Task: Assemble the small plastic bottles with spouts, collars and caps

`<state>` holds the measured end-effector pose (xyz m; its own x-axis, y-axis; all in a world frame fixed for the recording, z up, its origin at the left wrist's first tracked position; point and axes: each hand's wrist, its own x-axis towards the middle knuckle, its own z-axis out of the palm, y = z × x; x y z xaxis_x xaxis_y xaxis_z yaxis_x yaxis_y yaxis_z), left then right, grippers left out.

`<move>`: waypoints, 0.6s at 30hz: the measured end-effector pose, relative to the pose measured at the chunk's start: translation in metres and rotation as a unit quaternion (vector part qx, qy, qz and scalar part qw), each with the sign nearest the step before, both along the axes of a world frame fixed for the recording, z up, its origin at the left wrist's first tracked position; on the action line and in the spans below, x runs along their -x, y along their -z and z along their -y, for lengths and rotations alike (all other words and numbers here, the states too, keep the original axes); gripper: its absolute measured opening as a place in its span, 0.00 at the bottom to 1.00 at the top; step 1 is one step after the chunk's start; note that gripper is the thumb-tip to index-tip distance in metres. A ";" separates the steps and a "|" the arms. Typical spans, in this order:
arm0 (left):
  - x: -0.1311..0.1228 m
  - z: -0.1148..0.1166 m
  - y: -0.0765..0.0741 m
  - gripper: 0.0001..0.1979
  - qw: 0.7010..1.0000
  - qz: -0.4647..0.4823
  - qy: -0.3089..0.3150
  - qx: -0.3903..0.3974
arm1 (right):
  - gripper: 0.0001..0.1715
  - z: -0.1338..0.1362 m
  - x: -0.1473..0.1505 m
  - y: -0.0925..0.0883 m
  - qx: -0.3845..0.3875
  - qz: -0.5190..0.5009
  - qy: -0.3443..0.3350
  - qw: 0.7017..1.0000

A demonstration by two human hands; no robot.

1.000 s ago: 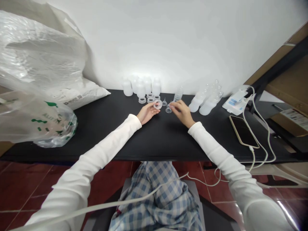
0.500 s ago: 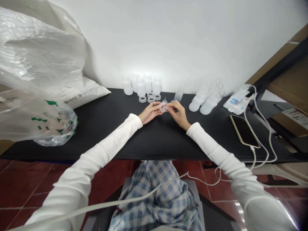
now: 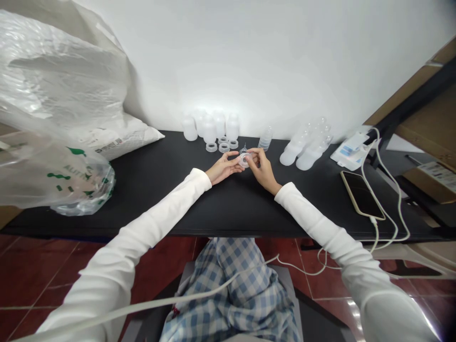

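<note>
Between my two hands is a translucent ring (image 3: 244, 160), tilted so its round face shows. My left hand (image 3: 224, 168) grips its left side with the fingertips. On the other side my right hand (image 3: 262, 170) pinches it, the thumb over its face. Just behind the ring a clear nipple (image 3: 243, 149) stands on the black table (image 3: 213, 209). Several similar rings (image 3: 224, 147) lie to the left, in front of several frosted bottles (image 3: 209, 129). A stack of clear pieces (image 3: 265, 138) stands behind my right hand.
Several frosted bottles with clear tops (image 3: 309, 153) lie right of centre. Farther right are a white-and-blue package (image 3: 351, 151), a phone (image 3: 362, 194) with a white cable, and cardboard boxes (image 3: 427, 183). Large plastic bags (image 3: 67, 95) fill the left side.
The ring has turned so that its face is more visible. My right hand has shifted slightly left, its thumb now over the ring, and the nipple behind is less covered.
</note>
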<state>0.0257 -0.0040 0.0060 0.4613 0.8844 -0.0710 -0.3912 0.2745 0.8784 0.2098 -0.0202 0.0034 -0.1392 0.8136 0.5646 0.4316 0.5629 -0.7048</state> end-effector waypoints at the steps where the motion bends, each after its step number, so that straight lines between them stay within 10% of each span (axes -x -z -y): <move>1: 0.000 0.000 -0.001 0.20 1.000 0.001 -0.002 0.002 | 0.23 0.001 0.000 0.000 0.004 0.008 -0.009 1.000; 18: -0.003 0.001 0.002 0.21 0.995 -0.036 -0.028 -0.088 | 0.24 -0.004 0.000 0.005 0.055 -0.034 -0.077 0.995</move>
